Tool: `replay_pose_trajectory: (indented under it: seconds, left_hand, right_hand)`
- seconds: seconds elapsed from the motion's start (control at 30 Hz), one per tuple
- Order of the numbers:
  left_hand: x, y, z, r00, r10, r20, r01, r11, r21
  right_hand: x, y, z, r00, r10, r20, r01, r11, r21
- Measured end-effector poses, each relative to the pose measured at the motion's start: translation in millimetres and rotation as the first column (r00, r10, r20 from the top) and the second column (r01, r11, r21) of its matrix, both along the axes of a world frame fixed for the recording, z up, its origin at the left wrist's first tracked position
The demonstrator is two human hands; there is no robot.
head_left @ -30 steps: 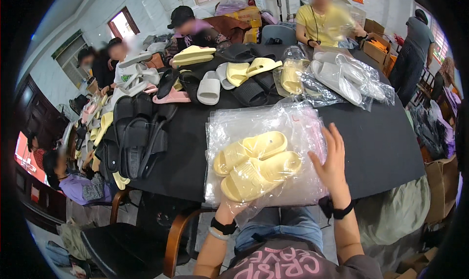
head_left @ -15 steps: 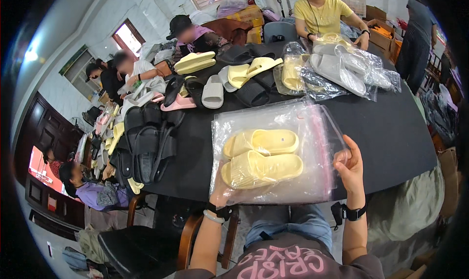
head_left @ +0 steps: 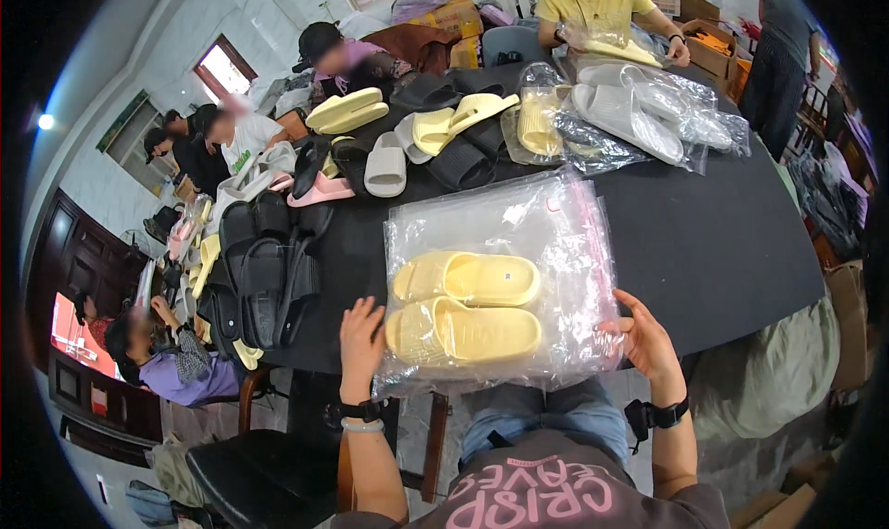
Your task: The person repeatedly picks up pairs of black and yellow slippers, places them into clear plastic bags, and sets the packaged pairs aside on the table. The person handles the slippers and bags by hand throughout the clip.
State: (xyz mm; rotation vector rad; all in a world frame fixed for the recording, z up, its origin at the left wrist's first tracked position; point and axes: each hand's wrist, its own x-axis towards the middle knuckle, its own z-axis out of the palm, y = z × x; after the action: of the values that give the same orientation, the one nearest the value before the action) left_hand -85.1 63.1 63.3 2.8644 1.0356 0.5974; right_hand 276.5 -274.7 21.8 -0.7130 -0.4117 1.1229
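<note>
A pair of pale yellow slippers (head_left: 463, 333) lies side by side inside a clear plastic bag (head_left: 565, 270) at the near edge of the black table. Their toes point left, and a pink strip runs along the bag's right edge. My left hand (head_left: 361, 336) is open beside the bag's lower left edge, fingers extended and holding nothing. At the right edge, my right hand (head_left: 648, 339) has its fingers apart, with the tips touching the plastic. More clear plastic seems layered under the slippers.
Black slippers (head_left: 278, 279) are heaped to the left. Grey, yellow and pink slippers lie farther back, with bagged grey slippers (head_left: 630, 122) at the back right. A person in yellow (head_left: 602, 11) handles a bagged yellow slipper across the table (head_left: 722, 251). A black chair (head_left: 259, 478) stands at lower left.
My left hand has come away from the bag's lower left corner and moved left and up. My right hand has loosened from the raised bag edge, which now lies flatter.
</note>
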Motion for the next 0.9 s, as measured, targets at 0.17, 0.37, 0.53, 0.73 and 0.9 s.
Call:
replay_pose_trajectory:
  seconds: [0.17,0.37,0.53,0.73,0.9]
  left_hand:
    - [-18,-22,-9,0.942,0.123,0.312,-0.055,0.975,-0.217]
    - [-6,-52,-16,0.939,0.137,0.315,-0.063,0.970,-0.234]
    - [-7,-47,-21,0.933,0.180,0.312,-0.069,0.939,-0.336]
    - [-12,-43,-25,0.931,-0.008,0.365,0.055,0.991,-0.119]
    - [2,-37,-43,0.944,-0.036,0.329,0.169,0.907,-0.385]
  right_hand:
    - [4,6,17,0.973,0.159,0.166,-0.158,0.987,-0.019]
    - [11,37,74,0.578,0.325,0.748,-0.146,0.944,-0.297]
    - [5,82,92,-0.119,0.137,0.983,-0.142,0.978,-0.153]
    - [-32,145,94,-0.360,0.071,0.930,-0.377,0.901,-0.215]
    - [-43,201,51,-0.547,-0.016,0.837,-0.312,0.932,-0.186]
